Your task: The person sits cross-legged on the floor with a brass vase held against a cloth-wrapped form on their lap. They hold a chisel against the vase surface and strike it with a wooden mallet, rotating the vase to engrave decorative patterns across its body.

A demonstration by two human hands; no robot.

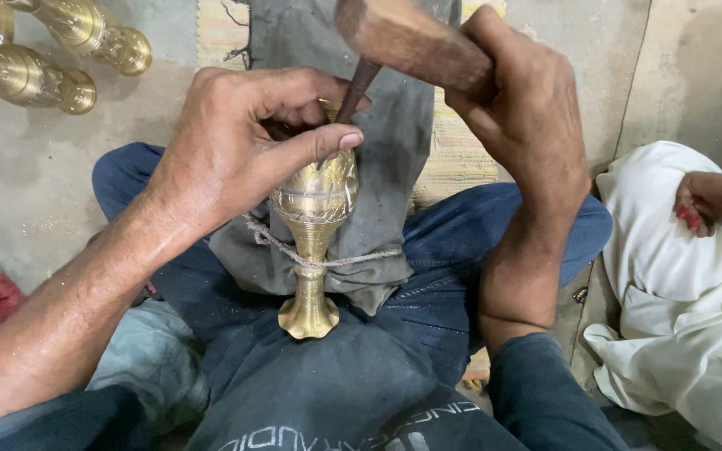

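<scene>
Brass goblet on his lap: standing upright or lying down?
Lying down. The brass goblet lies lengthwise on a grey cloth pad, lashed by a cord, foot toward the wearer.

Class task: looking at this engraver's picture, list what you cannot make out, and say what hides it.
Head view:
- Chisel tip on the brass vase: covered by the left hand.
- Mallet head: cut off by the top edge.
- Vase's upper part: hidden under the fingers.
- Other brass vases: cropped at the top-left edge.
</scene>
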